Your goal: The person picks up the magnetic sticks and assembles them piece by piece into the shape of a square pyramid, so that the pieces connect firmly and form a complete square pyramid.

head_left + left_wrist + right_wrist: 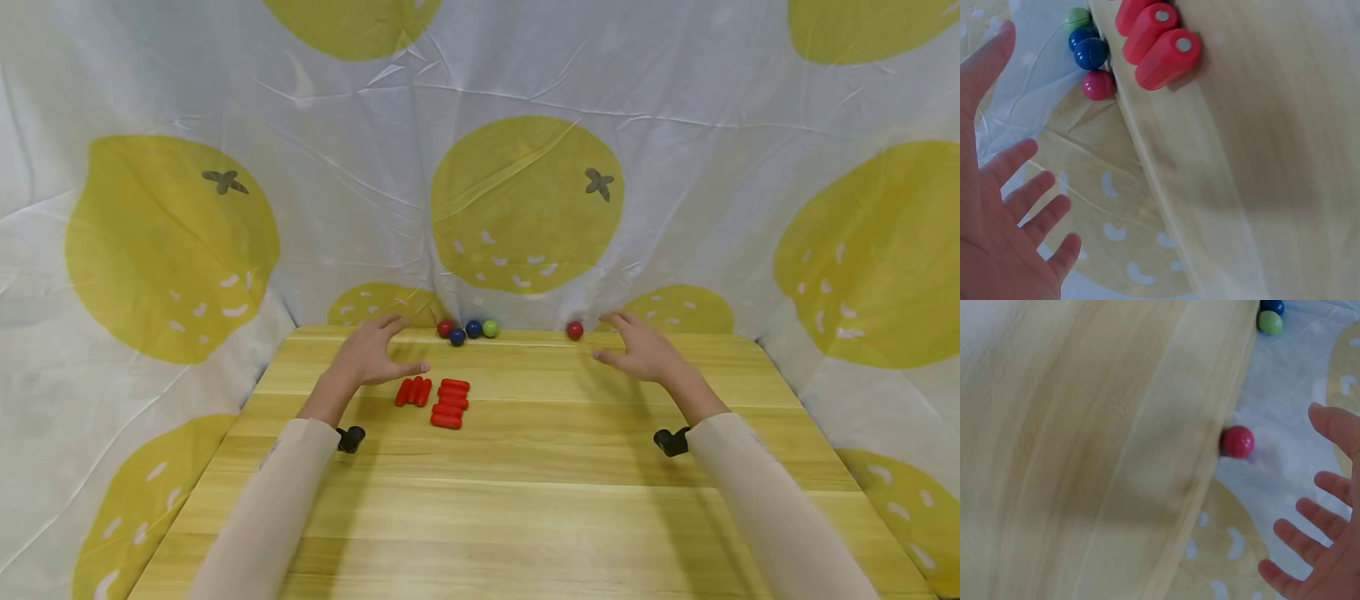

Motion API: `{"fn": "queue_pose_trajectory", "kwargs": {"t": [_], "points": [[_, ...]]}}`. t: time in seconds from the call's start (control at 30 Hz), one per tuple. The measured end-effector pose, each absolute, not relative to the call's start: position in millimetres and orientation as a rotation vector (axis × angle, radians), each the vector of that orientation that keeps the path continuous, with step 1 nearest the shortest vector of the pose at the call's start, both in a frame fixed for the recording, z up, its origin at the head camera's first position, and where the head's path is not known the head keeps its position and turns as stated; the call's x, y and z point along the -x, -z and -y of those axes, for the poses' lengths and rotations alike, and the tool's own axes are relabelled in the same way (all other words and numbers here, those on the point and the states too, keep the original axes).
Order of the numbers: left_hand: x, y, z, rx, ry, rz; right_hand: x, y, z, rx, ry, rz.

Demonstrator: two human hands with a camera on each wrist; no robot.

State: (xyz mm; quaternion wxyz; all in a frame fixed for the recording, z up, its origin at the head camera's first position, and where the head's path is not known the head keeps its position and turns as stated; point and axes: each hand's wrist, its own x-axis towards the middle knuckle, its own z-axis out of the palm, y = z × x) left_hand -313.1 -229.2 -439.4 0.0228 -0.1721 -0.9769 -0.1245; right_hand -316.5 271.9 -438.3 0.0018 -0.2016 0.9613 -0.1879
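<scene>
Left hand (367,350) over table's far left, fingers spread, gripping nothing; red sticks (415,390) near its thumb, three side by side, others in column beside them, neighbours likely keeping each from rolling. Right hand (643,350) also spread, holding nothing, nearest lone red ball (574,331). Four more balls (473,329), one red, two blue, one green, bunched along far edge; cloth behind probably stops them dropping off. Table (525,525) yellowish striped wood; lemon-print cloth (690,83) hangs around, creased.
</scene>
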Motion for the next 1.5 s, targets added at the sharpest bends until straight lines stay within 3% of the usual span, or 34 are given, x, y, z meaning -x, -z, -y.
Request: {"fn": "queue_pose_trajectory", "kwargs": {"t": [0.5,1.27,1.5], "points": [[287,483,245,0.743,0.867,3.067,330,482,-241,0.615,0.776,-2.966],[261,506,254,0.579,1.071,2.957,346,503,-224,0.513,0.792,-3.004],[261,508,250,0.412,1.110,2.871,345,508,-220,0.681,0.729,-3.003]]}}
